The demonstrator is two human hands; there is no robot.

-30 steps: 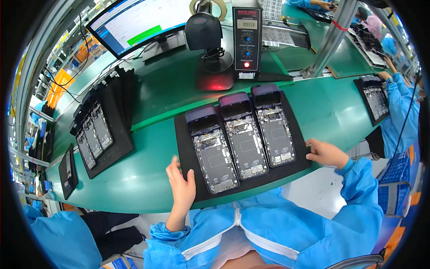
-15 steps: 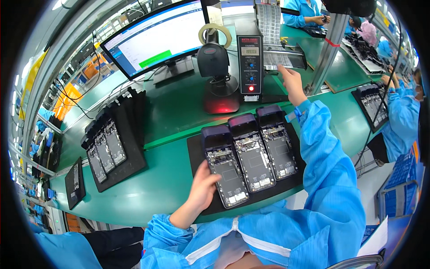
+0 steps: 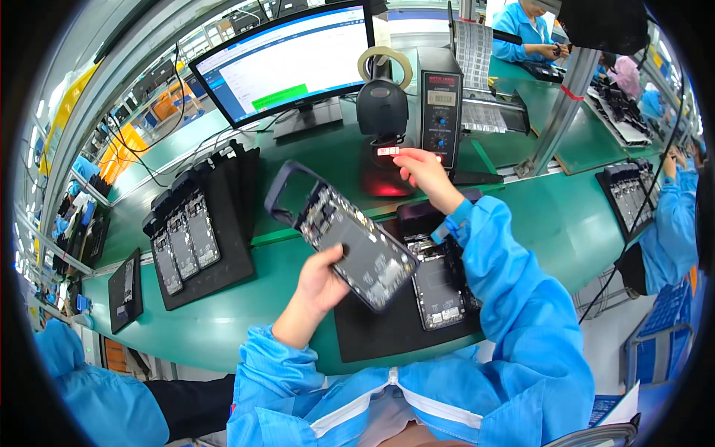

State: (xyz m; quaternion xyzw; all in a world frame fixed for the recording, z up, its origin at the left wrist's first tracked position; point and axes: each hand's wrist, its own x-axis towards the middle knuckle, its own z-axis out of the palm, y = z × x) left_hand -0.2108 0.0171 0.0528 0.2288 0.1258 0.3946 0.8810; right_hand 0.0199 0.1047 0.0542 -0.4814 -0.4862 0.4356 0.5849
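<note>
Item in hand: open phone chassis (image 3: 344, 237), lifted off the black tray (image 3: 387, 328) at the worktop's near edge, left hand (image 3: 322, 281) clasped round it; right hand (image 3: 424, 173) pinching a small label (image 3: 388, 150), apparently not yet applied; two chassis (image 3: 439, 287) remain trayed.

A green workbench (image 3: 223, 328) carries black trays (image 3: 216, 253) of opened phones, a monitor (image 3: 290, 67) and a scanner stand (image 3: 383, 149).

Electronics assembly line: green bench (image 3: 223, 328), black trays (image 3: 216, 223) of opened phones left of the hands, monitor (image 3: 287, 63) and scanner (image 3: 382, 112) beyond, blue-coated workers (image 3: 674, 201) alongside.
</note>
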